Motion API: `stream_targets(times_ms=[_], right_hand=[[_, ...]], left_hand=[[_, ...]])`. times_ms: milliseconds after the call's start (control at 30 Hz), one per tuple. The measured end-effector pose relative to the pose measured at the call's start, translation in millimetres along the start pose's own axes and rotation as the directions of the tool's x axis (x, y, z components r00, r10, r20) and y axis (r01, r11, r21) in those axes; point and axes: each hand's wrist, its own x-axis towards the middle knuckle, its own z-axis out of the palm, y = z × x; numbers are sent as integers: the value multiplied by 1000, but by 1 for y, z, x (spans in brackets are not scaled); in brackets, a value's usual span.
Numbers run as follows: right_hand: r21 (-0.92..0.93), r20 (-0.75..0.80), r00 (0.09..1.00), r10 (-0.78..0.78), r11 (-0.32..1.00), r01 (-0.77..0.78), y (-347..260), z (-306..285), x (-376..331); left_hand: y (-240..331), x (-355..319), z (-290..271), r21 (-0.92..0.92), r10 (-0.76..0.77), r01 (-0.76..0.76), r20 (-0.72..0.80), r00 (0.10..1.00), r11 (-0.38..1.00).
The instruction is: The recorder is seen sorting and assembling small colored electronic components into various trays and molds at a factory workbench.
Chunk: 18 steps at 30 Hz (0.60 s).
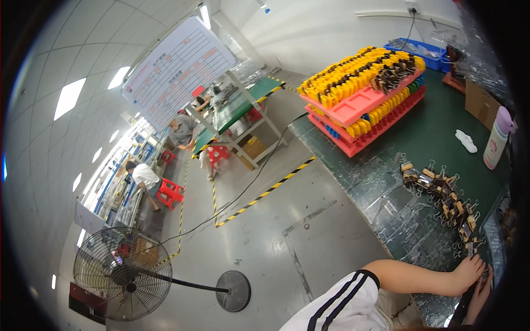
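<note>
Head view, tilted well to one side: both hands sit at the lower right rim of the frame, close together at the near edge of a dark green workbench (441, 138). Left hand (469, 271) lies palm down with fingers spread, flat on the bench top at the near end of a row of black binder clips (441, 193) that runs away across the mat. Right hand (481, 289) lies just beside it, partly cut off by the rim; whether it grips anything cannot be told. Farther along the bench stands a stack of pink trays (364, 105) loaded with yellow and black parts, a pale pink bottle (497, 138) and a white cloth (466, 140). On the grey floor stands a pedestal fan (124, 274).
</note>
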Motion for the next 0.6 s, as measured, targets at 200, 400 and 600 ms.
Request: stream_targets(times_ms=[200, 400, 600], right_hand=[[105, -123, 992, 16, 994, -3, -27, 5, -8], [51, -129, 991, 17, 999, -11, -72, -11, -11], [62, -95, 994, 47, 997, -41, -79, -18, -13]], left_hand=[[6, -11, -45, 9, -7, 8, -32, 999, 1000], [2, -18, -61, -3, 10, -10, -112, 994, 1000], [2, -26, -90, -105, 64, -65, -17, 998, 992]])
